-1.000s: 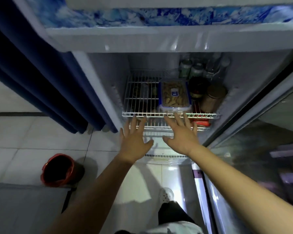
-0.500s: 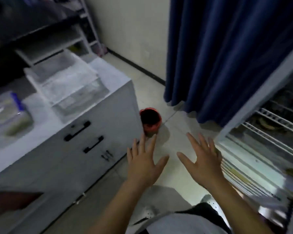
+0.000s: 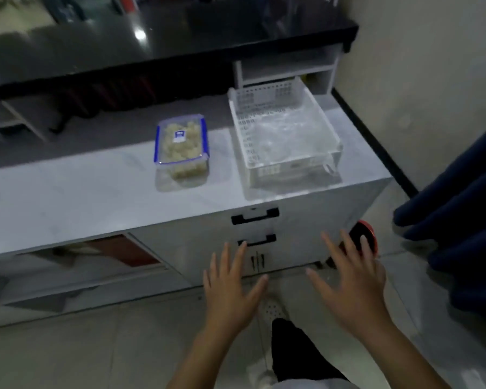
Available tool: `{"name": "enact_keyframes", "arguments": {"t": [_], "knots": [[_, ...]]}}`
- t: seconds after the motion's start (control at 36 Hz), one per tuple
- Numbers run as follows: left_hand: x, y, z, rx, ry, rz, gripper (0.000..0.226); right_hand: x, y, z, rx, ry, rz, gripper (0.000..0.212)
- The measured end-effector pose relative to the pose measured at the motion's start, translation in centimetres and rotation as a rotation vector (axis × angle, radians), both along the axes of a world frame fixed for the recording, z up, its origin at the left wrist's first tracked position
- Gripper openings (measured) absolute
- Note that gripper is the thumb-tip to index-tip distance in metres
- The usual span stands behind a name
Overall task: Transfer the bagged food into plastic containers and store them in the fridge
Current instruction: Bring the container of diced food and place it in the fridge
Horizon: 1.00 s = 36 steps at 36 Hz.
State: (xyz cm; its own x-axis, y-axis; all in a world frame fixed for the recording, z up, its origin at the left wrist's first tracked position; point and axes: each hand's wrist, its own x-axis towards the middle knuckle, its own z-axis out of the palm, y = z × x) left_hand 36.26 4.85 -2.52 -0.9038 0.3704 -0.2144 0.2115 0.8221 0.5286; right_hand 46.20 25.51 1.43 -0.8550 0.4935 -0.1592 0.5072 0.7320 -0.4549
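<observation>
A clear plastic container (image 3: 181, 148) with a blue-clipped lid stands on the white counter (image 3: 68, 197), filled with pale food pieces. To its right sits a white perforated basket (image 3: 281, 133) with crumpled clear plastic bags inside. My left hand (image 3: 230, 290) and my right hand (image 3: 348, 282) hover low in front of the cabinet, fingers spread, holding nothing. Both are well short of the container. The fridge is out of view.
The cabinet front has two black drawer handles (image 3: 254, 216). A red bucket (image 3: 365, 242) stands on the tiled floor by the cabinet's right corner. A dark blue curtain (image 3: 460, 226) hangs at the right. A black-topped shelf unit (image 3: 180, 46) runs behind the counter.
The view has swung from the open fridge, past the curtain and bucket, to the counter. Both hands left the fridge shelf and stay empty with fingers spread.
</observation>
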Motion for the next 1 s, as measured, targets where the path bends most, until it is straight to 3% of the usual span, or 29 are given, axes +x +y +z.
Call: {"name": "enact_keyframes", "arguments": {"t": [0.14,0.31,0.39,0.53,0.67,0.83,1.0], "knots": [[-6.1,-0.8,2.1,0.008,0.062,0.170,0.076,-9.0,2.9,3.0,-0.068,0.097,0.051,0.074],[-12.6,-1.6,2.7,-0.021,0.100,0.364,0.081,-17.8,1.3,6.6,-0.078,0.334,0.363,0.069],[-15.6,-2.4,1.7,-0.138,0.094,0.414,0.083,-21.8,-0.4,7.4,-0.090,0.414,0.501,0.071],[-19.5,-4.6,-0.9,-0.281,-0.007,0.456,0.081,-30.5,-3.3,6.7,-0.027,0.187,0.708,0.071],[-22.5,-6.7,-2.5,-0.398,-0.166,0.401,0.077,-39.6,-6.3,5.2,-0.020,-0.036,0.765,0.078],[-22.4,-7.8,-3.7,-0.358,-0.115,0.331,0.077,-47.6,-9.8,3.1,0.063,-0.114,0.675,0.072],[-22.5,-9.5,-5.1,-0.327,-0.098,0.255,0.078,-47.6,-11.7,-1.2,0.219,-0.076,0.601,0.065]]}}
